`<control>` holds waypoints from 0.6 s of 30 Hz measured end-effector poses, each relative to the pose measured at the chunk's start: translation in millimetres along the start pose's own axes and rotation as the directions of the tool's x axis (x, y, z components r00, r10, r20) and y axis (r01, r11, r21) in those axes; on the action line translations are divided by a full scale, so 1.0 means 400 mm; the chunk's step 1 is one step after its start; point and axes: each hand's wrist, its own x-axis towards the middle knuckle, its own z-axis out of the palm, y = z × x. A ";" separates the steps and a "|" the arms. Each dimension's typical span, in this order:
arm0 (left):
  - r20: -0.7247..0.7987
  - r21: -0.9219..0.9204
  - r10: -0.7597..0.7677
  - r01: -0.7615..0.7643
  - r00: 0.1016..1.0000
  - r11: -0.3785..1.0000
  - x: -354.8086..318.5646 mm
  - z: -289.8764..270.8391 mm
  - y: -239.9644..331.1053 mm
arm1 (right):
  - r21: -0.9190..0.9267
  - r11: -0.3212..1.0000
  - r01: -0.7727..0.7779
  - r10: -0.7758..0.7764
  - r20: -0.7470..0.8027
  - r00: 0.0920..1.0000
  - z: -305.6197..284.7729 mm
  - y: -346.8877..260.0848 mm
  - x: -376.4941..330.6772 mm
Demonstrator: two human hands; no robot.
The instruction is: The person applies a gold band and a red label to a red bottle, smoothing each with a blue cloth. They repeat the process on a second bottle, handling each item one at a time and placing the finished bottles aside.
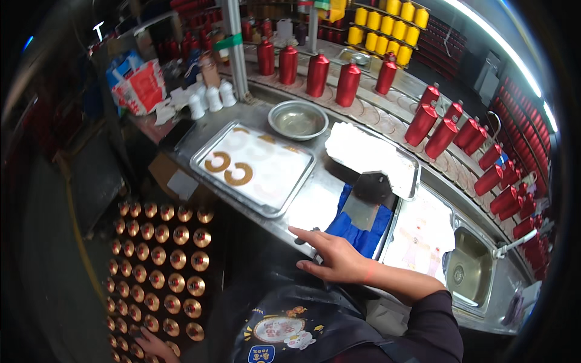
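We note our right hand point(336, 257) flat, fingers spread, on the steel bench edge point(266, 221), left hand point(151, 345) low among gold-and-red caps point(160, 254), grip unclear; two gold rings point(230, 169) lie on the tray point(203, 151), bottles point(318, 74) uncapped.

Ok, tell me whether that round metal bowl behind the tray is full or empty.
Empty, apparently: the metal bowl shows only its bare shiny bottom, upright on the counter.

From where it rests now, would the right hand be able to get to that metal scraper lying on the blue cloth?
Probably yes. The right hand rests on the counter edge beside the blue cloth, and the scraper lies just beyond it with nothing lying between them.
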 end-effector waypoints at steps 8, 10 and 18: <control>0.252 -0.968 0.915 0.097 0.316 0.234 -0.406 0.311 1.260 | 0.310 0.935 -0.170 0.294 -0.413 0.862 -0.072 0.065 -0.198; 0.226 -0.974 0.964 0.019 0.139 0.226 -0.584 0.380 1.539 | 0.475 0.850 -0.229 0.468 -0.480 0.742 -0.069 0.091 -0.254; 0.163 -0.916 0.923 -0.295 0.348 0.273 -1.097 0.785 2.335 | 0.777 0.566 -0.275 0.824 -0.532 0.193 -0.029 0.182 -0.340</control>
